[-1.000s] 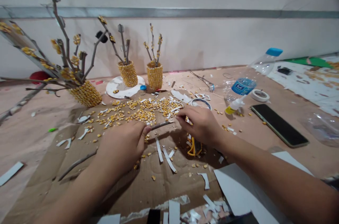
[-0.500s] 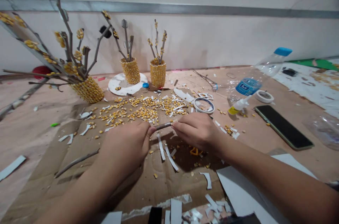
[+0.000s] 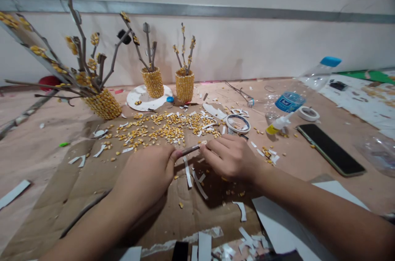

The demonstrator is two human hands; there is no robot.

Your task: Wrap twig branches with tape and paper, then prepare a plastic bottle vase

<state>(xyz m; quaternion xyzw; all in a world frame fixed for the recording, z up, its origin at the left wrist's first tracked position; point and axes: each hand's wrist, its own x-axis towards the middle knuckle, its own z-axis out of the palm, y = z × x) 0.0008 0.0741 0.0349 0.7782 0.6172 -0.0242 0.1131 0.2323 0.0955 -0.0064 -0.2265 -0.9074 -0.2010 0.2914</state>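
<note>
My left hand [image 3: 146,176] is closed around one end of a thin grey twig [image 3: 189,150] above a sheet of brown cardboard [image 3: 77,187]. My right hand [image 3: 230,156] pinches the twig's other end with fingertips, next to a corn kernel at the tip. A spread of loose yellow corn kernels [image 3: 166,127] lies just beyond both hands. White paper strips [image 3: 193,174] lie under and between the hands.
Three kernel-covered pots with twig branches stand at the back: a tilted pot [image 3: 103,104], a pot on a white plate [image 3: 152,82] and a third pot [image 3: 184,85]. A tape roll [image 3: 237,123], glue bottle [image 3: 279,122], water bottle [image 3: 300,88], phone [image 3: 330,149] and white sheet [image 3: 290,224] lie right.
My right hand drew back from the kernel pile to the twig's end and now pinches it. The left hand kept its hold on the twig.
</note>
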